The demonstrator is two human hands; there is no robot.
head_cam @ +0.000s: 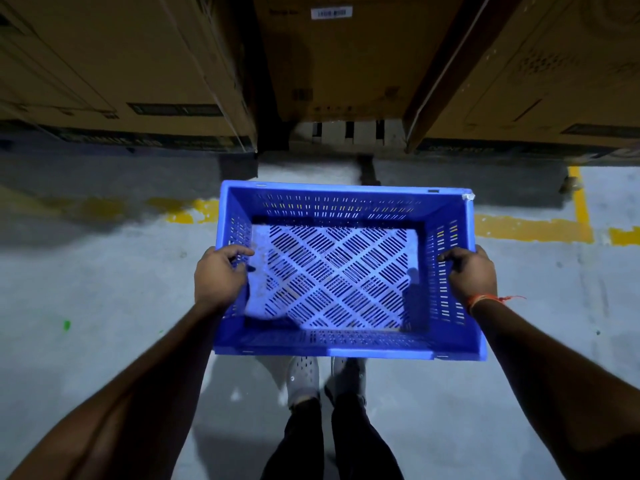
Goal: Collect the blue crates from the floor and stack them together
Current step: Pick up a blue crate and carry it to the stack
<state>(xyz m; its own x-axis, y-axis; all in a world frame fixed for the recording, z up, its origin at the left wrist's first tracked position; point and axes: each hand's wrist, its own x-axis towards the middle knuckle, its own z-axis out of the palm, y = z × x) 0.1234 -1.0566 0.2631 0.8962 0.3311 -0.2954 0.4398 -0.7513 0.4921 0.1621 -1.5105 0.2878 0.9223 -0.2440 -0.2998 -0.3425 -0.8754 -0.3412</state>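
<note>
We hold one empty blue crate [346, 271] level in front of us above the grey concrete floor [104, 289], over our grey shoes [303, 377] and short of the yellow floor line [533, 228]. Our left hand [220, 278] grips the left side wall, fingers [239, 252] curled over its rim and closed on it; our right hand [472, 273] grips the right wall the same way, an orange thread [485, 300] at the wrist. Large cardboard boxes [121, 64] stand ahead, well apart from the crate, whose far right corner looks chipped.
</note>
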